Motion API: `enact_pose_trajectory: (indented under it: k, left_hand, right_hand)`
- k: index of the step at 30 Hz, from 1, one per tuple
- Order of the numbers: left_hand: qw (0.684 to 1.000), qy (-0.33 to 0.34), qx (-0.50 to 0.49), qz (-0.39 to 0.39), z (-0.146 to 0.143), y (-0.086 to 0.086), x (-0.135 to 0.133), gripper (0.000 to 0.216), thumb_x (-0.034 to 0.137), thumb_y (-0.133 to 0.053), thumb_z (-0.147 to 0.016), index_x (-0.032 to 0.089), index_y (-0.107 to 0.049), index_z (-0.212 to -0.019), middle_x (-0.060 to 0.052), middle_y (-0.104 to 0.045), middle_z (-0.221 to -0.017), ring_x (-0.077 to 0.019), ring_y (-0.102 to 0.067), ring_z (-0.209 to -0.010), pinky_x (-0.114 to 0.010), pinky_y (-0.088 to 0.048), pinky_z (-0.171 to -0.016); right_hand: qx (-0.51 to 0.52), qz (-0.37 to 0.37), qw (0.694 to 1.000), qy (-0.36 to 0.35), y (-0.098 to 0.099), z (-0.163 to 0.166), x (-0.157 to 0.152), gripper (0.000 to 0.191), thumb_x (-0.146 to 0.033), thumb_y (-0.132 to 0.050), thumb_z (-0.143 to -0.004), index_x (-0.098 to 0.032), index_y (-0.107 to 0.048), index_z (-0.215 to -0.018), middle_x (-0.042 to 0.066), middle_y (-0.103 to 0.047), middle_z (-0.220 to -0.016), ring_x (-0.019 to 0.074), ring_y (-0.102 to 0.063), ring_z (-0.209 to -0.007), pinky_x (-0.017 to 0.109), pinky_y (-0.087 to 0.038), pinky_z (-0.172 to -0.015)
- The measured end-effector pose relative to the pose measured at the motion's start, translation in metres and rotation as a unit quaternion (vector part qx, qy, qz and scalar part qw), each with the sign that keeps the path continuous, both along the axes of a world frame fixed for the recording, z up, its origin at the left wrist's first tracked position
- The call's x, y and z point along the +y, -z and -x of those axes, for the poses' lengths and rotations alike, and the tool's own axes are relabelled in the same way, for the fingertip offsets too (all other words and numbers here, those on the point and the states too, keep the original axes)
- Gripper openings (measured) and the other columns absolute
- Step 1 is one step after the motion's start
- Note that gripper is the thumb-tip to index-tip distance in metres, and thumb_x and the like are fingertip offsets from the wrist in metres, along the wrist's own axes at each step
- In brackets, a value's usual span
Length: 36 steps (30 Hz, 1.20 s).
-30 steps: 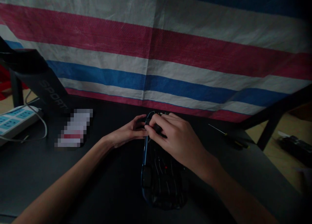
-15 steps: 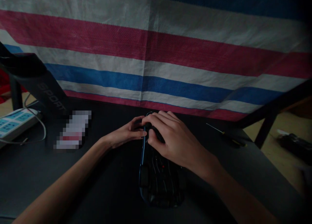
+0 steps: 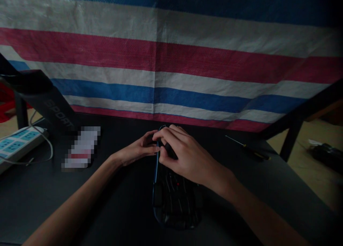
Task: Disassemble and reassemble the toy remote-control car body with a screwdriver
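A dark toy-car-like body (image 3: 174, 196) with a blue edge lies lengthwise on the black table (image 3: 107, 203). Its far end sits under both hands. My left hand (image 3: 139, 149) holds the left side of that far end, fingers curled against the blue edge. My right hand (image 3: 184, 155) lies over the top of the far end, fingers bent and pinching a small dark part that I cannot make out. A small red dot shows on the body behind my right hand.
A thin screwdriver (image 3: 248, 149) lies on the table to the right. A white power strip (image 3: 16, 146) with a cable sits at the far left beside a dark slanted stand (image 3: 53, 110). A striped red, white and blue tarp (image 3: 171, 67) hangs behind the table.
My right hand's fingers have shifted slightly on the far end of the dark body. The view has tilted a little; both hands stay in the same place.
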<state>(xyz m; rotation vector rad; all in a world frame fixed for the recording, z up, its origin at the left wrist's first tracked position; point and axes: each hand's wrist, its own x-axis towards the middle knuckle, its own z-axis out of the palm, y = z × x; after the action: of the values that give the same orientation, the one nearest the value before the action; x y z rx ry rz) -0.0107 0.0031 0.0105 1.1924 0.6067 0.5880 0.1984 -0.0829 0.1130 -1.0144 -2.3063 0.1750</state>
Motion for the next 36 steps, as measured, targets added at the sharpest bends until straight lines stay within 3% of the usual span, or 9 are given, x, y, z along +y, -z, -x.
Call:
enact_pose_trajectory:
  k: [2,5,10,16,21,25,30,34,36]
  left_hand:
    - [1.000,-0.003,0.001,0.002,0.0001,0.0000,0.0004,0.081,0.027,-0.089,-0.083,0.028,-0.048,-0.153,-0.011,-0.061,-0.150,-0.0293,-0.059,-0.141,-0.046,-0.048,-0.117]
    - [1.000,-0.009,0.008,0.002,0.0000,0.0010,0.0012,0.080,0.029,-0.088,-0.086,0.028,-0.046,-0.154,-0.011,-0.062,-0.148,-0.0283,-0.060,-0.139,-0.046,-0.048,-0.117]
    - [1.000,0.008,-0.010,-0.002,-0.0008,0.0036,0.0021,0.076,0.026,-0.085,-0.089,0.025,-0.047,-0.154,-0.014,-0.059,-0.150,-0.0294,-0.058,-0.140,-0.049,-0.045,-0.120]
    - [1.000,0.008,-0.016,-0.006,0.0005,0.0040,0.0021,0.074,0.026,-0.084,-0.090,0.027,-0.048,-0.154,-0.012,-0.059,-0.148,-0.0312,-0.057,-0.141,-0.053,-0.041,-0.123]
    - [1.000,0.010,-0.023,-0.009,0.0008,0.0046,0.0027,0.075,0.026,-0.086,-0.089,0.026,-0.049,-0.155,-0.015,-0.059,-0.150,-0.0335,-0.055,-0.144,-0.054,-0.042,-0.122]
    - [1.000,-0.004,-0.011,0.004,0.0007,0.0003,0.0002,0.079,0.026,-0.086,-0.088,0.028,-0.046,-0.156,-0.013,-0.058,-0.153,-0.0331,-0.057,-0.143,-0.054,-0.043,-0.121]
    - [1.000,-0.004,-0.006,0.010,0.0019,-0.0034,-0.0019,0.083,0.026,-0.088,-0.085,0.027,-0.047,-0.156,-0.012,-0.063,-0.146,-0.0331,-0.058,-0.141,-0.050,-0.044,-0.120]
    - [1.000,-0.014,-0.004,0.020,0.0030,0.0000,-0.0001,0.090,0.026,-0.091,-0.081,0.029,-0.045,-0.157,-0.010,-0.065,-0.142,-0.0321,-0.060,-0.138,-0.051,-0.044,-0.120]
    - [1.000,-0.013,-0.004,0.014,0.0021,0.0005,0.0003,0.086,0.026,-0.090,-0.083,0.028,-0.046,-0.156,-0.011,-0.061,-0.147,-0.0324,-0.058,-0.141,-0.052,-0.043,-0.121]
  right_hand:
    - [-0.007,0.003,1.000,0.012,0.0004,0.0000,-0.0006,0.011,-0.021,-0.054,-0.105,-0.021,-0.064,-0.110,0.008,-0.074,-0.111,0.0234,-0.068,-0.109,0.040,-0.052,-0.099]
    - [-0.025,0.019,0.998,0.053,0.0014,-0.0001,-0.0007,0.019,-0.031,-0.050,-0.111,-0.021,-0.065,-0.107,0.006,-0.075,-0.097,0.0220,-0.070,-0.090,0.038,-0.053,-0.087]
    - [-0.039,0.002,0.999,0.017,-0.0016,-0.0045,-0.0005,0.017,-0.014,-0.052,-0.103,-0.020,-0.063,-0.115,0.007,-0.073,-0.113,0.0225,-0.066,-0.108,0.039,-0.048,-0.100]
    - [-0.061,-0.014,0.996,0.061,-0.0005,-0.0079,0.0011,0.016,-0.024,-0.049,-0.109,-0.020,-0.064,-0.109,0.005,-0.073,-0.096,0.0219,-0.067,-0.090,0.040,-0.051,-0.090]
    - [-0.027,-0.002,1.000,0.001,0.0013,-0.0051,0.0024,0.016,-0.018,-0.052,-0.104,-0.021,-0.062,-0.116,0.007,-0.073,-0.117,0.0226,-0.066,-0.110,0.041,-0.050,-0.101]
    - [-0.017,-0.001,1.000,0.025,0.0043,-0.0028,0.0023,0.016,-0.027,-0.049,-0.110,-0.021,-0.064,-0.113,0.005,-0.075,-0.104,0.0209,-0.068,-0.096,0.039,-0.052,-0.094]
    - [-0.001,-0.007,1.000,-0.017,0.0048,-0.0021,0.0001,0.016,-0.018,-0.054,-0.104,-0.020,-0.065,-0.116,0.006,-0.075,-0.114,0.0211,-0.067,-0.110,0.038,-0.051,-0.101]
    - [-0.012,0.002,1.000,0.004,0.0032,-0.0024,-0.0012,0.017,-0.029,-0.053,-0.110,-0.021,-0.068,-0.106,0.002,-0.075,-0.092,0.0189,-0.069,-0.086,0.036,-0.053,-0.088]
    - [-0.009,0.001,1.000,0.003,0.0024,-0.0030,-0.0009,0.014,-0.023,-0.054,-0.107,-0.020,-0.067,-0.112,0.004,-0.076,-0.101,0.0197,-0.069,-0.094,0.037,-0.052,-0.095]
